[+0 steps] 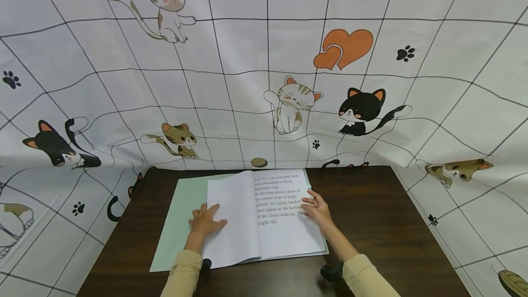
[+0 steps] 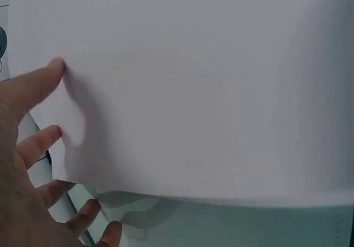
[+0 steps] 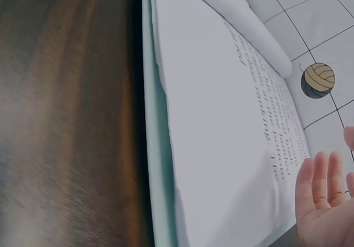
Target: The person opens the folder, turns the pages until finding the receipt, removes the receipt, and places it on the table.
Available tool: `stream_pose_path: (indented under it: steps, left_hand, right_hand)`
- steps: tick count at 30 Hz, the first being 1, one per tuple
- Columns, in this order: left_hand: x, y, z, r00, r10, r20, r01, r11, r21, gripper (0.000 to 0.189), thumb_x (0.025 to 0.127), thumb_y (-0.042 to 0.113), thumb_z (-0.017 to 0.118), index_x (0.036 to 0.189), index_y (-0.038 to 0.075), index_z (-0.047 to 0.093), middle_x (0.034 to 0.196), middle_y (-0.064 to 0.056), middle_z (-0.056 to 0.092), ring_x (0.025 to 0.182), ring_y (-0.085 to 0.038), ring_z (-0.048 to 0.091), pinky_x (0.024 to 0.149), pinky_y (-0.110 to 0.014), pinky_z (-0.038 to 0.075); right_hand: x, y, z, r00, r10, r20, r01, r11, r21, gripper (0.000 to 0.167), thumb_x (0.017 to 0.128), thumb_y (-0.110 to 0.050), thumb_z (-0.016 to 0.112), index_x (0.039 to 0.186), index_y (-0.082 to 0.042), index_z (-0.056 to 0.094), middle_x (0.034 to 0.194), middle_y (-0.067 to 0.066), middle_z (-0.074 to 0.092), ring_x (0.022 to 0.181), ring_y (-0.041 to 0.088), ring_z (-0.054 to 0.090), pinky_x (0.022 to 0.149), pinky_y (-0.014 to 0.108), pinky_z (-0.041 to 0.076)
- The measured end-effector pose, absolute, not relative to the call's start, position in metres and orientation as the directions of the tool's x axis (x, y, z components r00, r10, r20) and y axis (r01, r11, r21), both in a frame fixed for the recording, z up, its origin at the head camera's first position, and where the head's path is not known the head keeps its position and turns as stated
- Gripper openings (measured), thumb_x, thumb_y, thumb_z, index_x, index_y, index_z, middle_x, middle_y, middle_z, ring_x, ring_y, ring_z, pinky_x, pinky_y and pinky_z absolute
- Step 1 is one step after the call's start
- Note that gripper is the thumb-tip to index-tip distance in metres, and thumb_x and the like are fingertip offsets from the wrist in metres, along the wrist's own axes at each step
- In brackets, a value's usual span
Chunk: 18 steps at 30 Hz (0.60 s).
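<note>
An open booklet with a pale green cover lies on a dark wooden table. Its left page is blank and bulges up towards the fold. Printed black text fills the upper part of the right page. My left hand is at the blank page's outer edge with fingers spread; in the left wrist view its thumb tip touches that edge. At the right page's outer edge is my right hand, its fingers extended and loosely bent, overlapping the ends of some text lines. Nothing is gripped in it.
The dark tabletop extends on both sides of the booklet. Behind and beside it hangs a white sheet with black grid lines and printed cats. Dark wrist devices sit near both sleeve cuffs.
</note>
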State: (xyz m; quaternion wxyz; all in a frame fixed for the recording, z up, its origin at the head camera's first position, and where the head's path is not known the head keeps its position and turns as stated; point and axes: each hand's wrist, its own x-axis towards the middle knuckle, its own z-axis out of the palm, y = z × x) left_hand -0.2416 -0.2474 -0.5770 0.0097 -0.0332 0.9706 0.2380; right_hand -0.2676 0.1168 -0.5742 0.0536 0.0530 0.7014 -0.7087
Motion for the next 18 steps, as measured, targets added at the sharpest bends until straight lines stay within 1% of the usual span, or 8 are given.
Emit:
stream_pose_path:
  steps: [3,7,13,18]
  left_hand:
    - [-0.243,-0.248,-0.577,-0.996,-0.049,-0.072,-0.076,0.887,0.456,0.076,0.077,0.044,0.077,0.138,0.006,0.052,0.142,-0.035,0.036,0.123,-0.063,0.034,0.088,-0.08,0.03]
    - [-0.243,-0.249,-0.576,-0.993,-0.053,-0.105,-0.096,0.881,0.462,0.085,0.072,0.048,0.08,0.14,0.008,0.049,0.145,-0.034,0.032,0.125,-0.064,0.03,0.09,-0.082,0.028]
    - [-0.242,-0.25,-0.574,-0.984,-0.089,-0.154,-0.15,0.876,0.458,0.087,0.07,0.047,0.083,0.14,0.01,0.048,0.148,-0.035,0.027,0.129,-0.063,0.025,0.088,-0.084,0.026]
    - [-0.245,-0.251,-0.579,-0.988,-0.068,-0.139,-0.124,0.887,0.445,0.087,0.07,0.048,0.083,0.14,0.009,0.048,0.146,-0.035,0.029,0.128,-0.063,0.027,0.088,-0.087,0.024]
  right_hand:
    - [-0.27,0.119,-0.573,-0.991,-0.01,-0.13,0.131,-0.011,-0.991,0.062,0.091,-0.002,0.06,0.147,-0.002,0.036,0.133,0.029,0.052,0.087,0.0,0.06,0.081,0.028,0.054]
    - [-0.275,0.12,-0.571,-0.993,-0.014,-0.115,0.115,0.001,-0.993,0.062,0.091,-0.001,0.059,0.148,-0.001,0.035,0.134,0.03,0.05,0.087,-0.001,0.06,0.083,0.029,0.054]
    - [-0.292,0.122,-0.57,-0.996,0.009,-0.094,0.094,0.07,-0.993,0.06,0.091,-0.001,0.059,0.146,0.003,0.036,0.134,0.031,0.05,0.086,-0.001,0.059,0.079,0.022,0.053]
    - [-0.304,0.124,-0.564,-0.995,0.027,-0.095,0.097,0.082,-0.992,0.06,0.092,-0.001,0.059,0.147,0.002,0.035,0.136,0.031,0.048,0.086,-0.001,0.059,0.076,0.016,0.05]
